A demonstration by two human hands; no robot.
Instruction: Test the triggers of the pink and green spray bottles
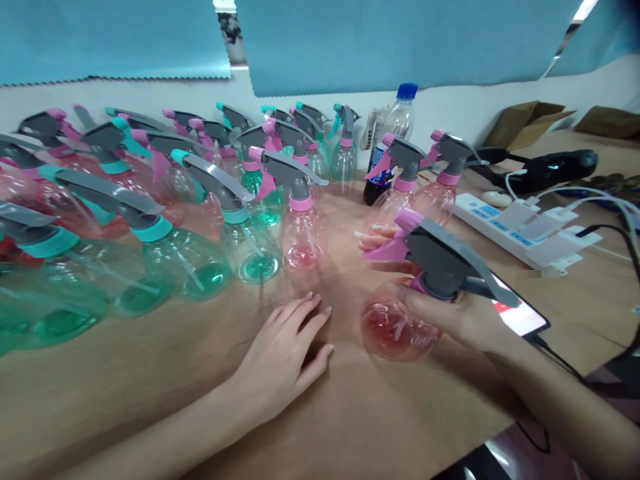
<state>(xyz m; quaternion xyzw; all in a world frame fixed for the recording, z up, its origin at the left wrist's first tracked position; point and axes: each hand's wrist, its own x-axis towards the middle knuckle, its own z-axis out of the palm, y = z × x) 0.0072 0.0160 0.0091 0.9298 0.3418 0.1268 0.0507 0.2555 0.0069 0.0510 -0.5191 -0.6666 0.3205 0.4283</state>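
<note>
I'm getting a moderately bright, evenly lit view, with a soft shadow on the desk (100,387) beneath the right hand (450,313), pale sheen on the left blue sheet (110,40), a glaring phone screen (525,317), stretched spray bottles (70,323) leftward and slightly blurred detail.

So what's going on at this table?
Someone's right hand is gripping a pink spray bottle around the neck, just below its gray sprayer head. Their left hand is palm down over the table, holding nothing. Other spray bottles, green and pink, are crowded along the left and back, many with some liquid at the bottom. A lit phone and a power strip are over on the right.
</note>
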